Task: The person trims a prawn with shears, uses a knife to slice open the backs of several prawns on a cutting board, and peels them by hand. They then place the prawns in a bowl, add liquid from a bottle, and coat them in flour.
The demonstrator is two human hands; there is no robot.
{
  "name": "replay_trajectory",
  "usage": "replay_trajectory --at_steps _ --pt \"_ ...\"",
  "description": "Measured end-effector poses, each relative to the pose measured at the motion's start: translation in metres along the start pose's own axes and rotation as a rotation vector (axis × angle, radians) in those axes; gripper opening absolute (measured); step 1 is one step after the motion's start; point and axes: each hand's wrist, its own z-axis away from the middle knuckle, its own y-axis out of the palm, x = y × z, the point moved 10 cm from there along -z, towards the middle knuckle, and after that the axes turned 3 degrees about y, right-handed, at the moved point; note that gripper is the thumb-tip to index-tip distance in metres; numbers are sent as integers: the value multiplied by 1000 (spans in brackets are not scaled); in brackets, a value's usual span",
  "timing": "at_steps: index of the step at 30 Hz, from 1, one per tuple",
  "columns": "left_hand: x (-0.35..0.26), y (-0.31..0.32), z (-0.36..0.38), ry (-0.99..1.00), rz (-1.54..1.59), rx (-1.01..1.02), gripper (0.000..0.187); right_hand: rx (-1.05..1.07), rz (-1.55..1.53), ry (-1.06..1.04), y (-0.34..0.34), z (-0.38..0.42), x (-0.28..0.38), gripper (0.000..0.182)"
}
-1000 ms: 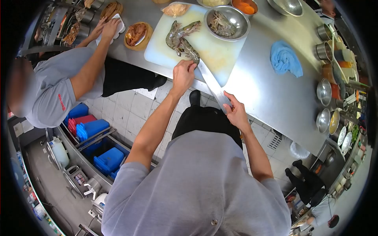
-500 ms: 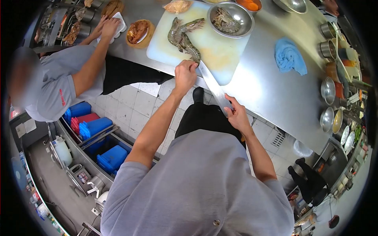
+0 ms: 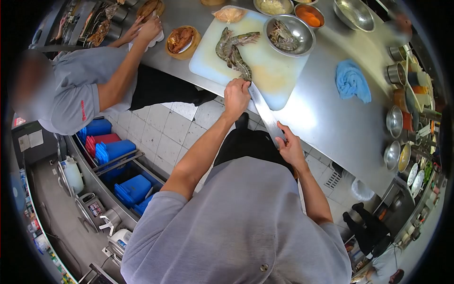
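My left hand (image 3: 237, 98) pinches the near end of a large grey striped prawn (image 3: 241, 65) at the front edge of the white cutting board (image 3: 279, 92). In my right hand (image 3: 289, 143) is the knife (image 3: 265, 111), its wide blade slanting up and left until the tip is beside the left fingertips. Further back on the board lie more prawns (image 3: 223, 42), close against the held one. A steel bowl (image 3: 306, 40) at the board's back right corner contains prawn pieces (image 3: 283, 37). At the back left of the board sits a bag of something orange (image 3: 229, 14).
A co-worker (image 3: 85, 90) stands at the left, hands on a white cloth. Between us is a round container of brown food (image 3: 181, 40). A blue cloth (image 3: 352, 80) lies on the steel table (image 3: 321, 113). Bowls line the back and right; blue bins (image 3: 113, 152) stand lower left.
The view has shifted, so the board and table appear further right and lower. My hands keep their holds on the prawn and the knife, with little change between them.
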Motion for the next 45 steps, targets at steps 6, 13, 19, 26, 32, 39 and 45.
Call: replay_trajectory --at_steps 6,13,19,26,32,39,45 --pt "21 -10 -33 -319 148 41 42 -227 419 -345 -21 21 49 55" --pt "70 21 -47 -571 538 240 56 -206 342 -221 -48 35 25 52" --pt "75 22 -37 -749 955 339 49 -438 -123 143 -102 54 -61 49" --pt "84 27 -38 -786 931 334 49 -541 -49 66 -141 -16 -75 40" --pt "78 24 -39 -780 864 287 48 -489 235 -279 -82 -59 59 27" --pt "79 26 -39 -785 935 321 47 -74 -2 -229 49 -170 137 30" --pt "87 29 -36 -904 1240 316 52 -4 -229 -182 58 -190 120 24"
